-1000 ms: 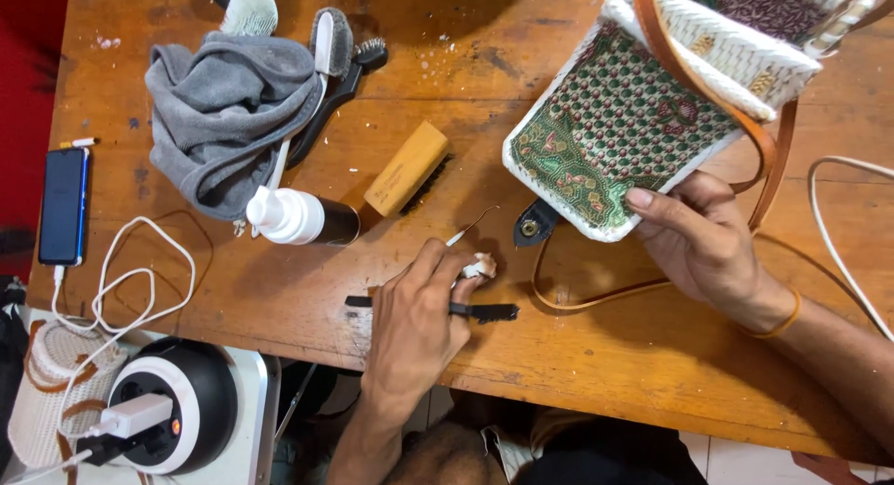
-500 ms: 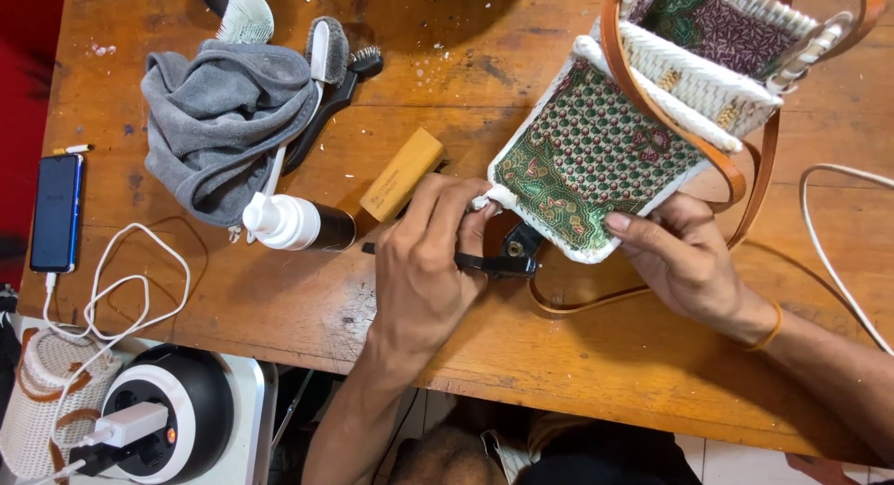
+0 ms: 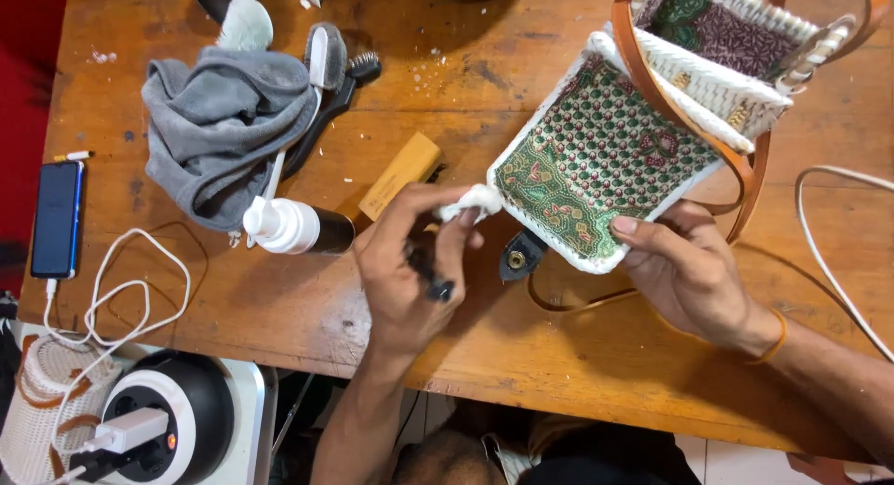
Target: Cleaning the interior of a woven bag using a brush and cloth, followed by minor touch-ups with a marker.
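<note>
My right hand (image 3: 694, 276) grips the lower edge of a white woven bag (image 3: 652, 131) with a green patterned flap (image 3: 596, 164) and brown leather straps (image 3: 689, 122), holding it tilted above the wooden table (image 3: 577, 355). My left hand (image 3: 410, 271) presses a small white wad (image 3: 470, 203) against the flap's left corner, and a black tool (image 3: 433, 282) is tucked in the same hand. A dark strap tab with a brass stud (image 3: 518, 255) hangs just right of my left hand.
A grey cloth (image 3: 219, 127), brushes (image 3: 331, 75), a dark spray bottle with white head (image 3: 293, 227) and a wooden block (image 3: 400, 175) lie to the left. A blue phone (image 3: 58, 220) with white cable sits at the left edge. A white cord (image 3: 829, 252) runs on the right.
My left hand rose from the table's front edge with the black tool and white wad and reached the flap's corner. The bag has shifted slightly toward it.
</note>
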